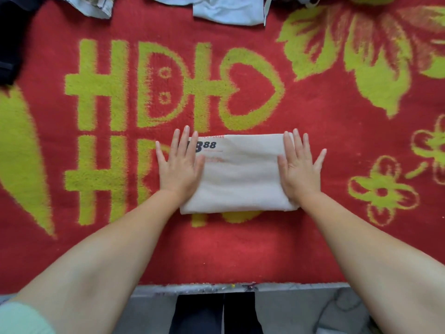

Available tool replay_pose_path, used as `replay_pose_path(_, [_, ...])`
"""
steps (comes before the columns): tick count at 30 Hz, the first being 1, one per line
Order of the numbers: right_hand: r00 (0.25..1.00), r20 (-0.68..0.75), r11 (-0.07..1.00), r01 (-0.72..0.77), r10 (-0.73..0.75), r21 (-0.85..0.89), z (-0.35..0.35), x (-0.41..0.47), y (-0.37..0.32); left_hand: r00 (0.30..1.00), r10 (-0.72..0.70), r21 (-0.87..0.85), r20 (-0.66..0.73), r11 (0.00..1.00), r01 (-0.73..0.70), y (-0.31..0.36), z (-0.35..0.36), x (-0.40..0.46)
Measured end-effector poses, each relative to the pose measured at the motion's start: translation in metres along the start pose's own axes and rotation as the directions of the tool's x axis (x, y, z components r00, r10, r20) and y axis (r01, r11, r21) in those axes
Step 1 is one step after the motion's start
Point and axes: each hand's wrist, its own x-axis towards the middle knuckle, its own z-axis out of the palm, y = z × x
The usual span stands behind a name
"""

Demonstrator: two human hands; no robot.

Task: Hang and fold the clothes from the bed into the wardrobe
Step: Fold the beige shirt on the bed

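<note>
A dark garment lay bunched at the far left corner of the red blanket with its yellow-green pattern. Nearer the middle, the left hand pressed flat, fingers straight and spread, on the left end of the folded cream shirt. The shirt was a neat rectangle, smooth, with dark "88" print and faint red lettering near its far left corner, lying near the blanket's front edge. The right hand lay flat on its right end, fingers straight, the two hands apart. Light blue clothes sat crumpled along the far edge, well apart from the shirt.
</note>
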Motion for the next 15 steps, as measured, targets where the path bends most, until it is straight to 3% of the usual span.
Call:
replay_pose_path(4, [0.999, -0.037, 0.999, 0.031, -0.032, -0.034, -0.011, -0.012, 0.005, 0.997, 0.042, -0.018, -0.066, 0.999, -0.043, -0.012, -0.005, -0.006])
replay_pose_path(7, [0.968, -0.154, 0.980, 0.195, -0.200, -0.047, -0.007, -0.029, -0.022, 0.944, 0.254, 0.061, -0.209, 0.967, -0.246, 0.005, -0.003, -0.024])
replay_pose_path(9, [0.929, -0.188, 0.948, 0.312, -0.318, -0.060, 0.006, -0.037, -0.047, 0.914, 0.349, 0.085, -0.208, 0.937, -0.338, 0.028, 0.009, -0.039])
replay_pose_path(12, [0.925, -0.176, 0.942, 0.330, -0.336, -0.067, 0.021, -0.039, -0.064, 0.945, 0.294, 0.074, -0.146, 0.955, -0.286, 0.052, 0.029, -0.056])
replay_pose_path(15, [0.932, -0.124, 0.937, 0.328, -0.342, -0.121, 0.029, -0.040, -0.039, 0.950, 0.292, 0.113, -0.112, 0.953, -0.280, 0.036, 0.038, -0.060])
